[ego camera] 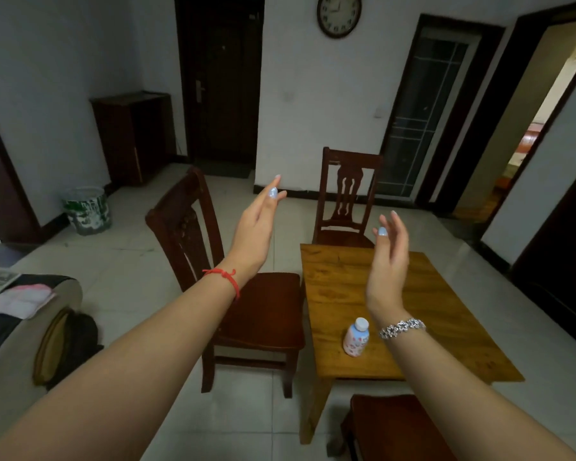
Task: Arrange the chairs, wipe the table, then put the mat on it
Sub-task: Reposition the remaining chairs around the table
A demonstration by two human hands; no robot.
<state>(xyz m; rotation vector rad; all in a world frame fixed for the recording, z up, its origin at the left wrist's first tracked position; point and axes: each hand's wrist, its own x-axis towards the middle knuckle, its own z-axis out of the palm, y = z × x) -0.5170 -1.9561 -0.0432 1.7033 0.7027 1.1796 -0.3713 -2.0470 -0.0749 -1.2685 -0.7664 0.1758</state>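
Table (343, 287): light wooden top, rectangular, standing on a pale tiled floor.
Side chair (266, 314): dark wood, at the table's left edge, its seat front just beside that edge and its backrest on the side away from the table.
Far chair (348, 194): dark wood, at the table's far edge toward the far-left corner, backrest away from the table.
Near chair (393, 424): only the seat shows, by the table's near edge, cut by the bottom of the frame.
Left hand (256, 227): raised over the side chair, fingers straight and slightly apart, holding nothing.
Right hand (389, 261): raised over the tabletop, fingers relaxed and apart, holding nothing.
Bottle (356, 337): small, pink and white, upright, toward the near-left corner.
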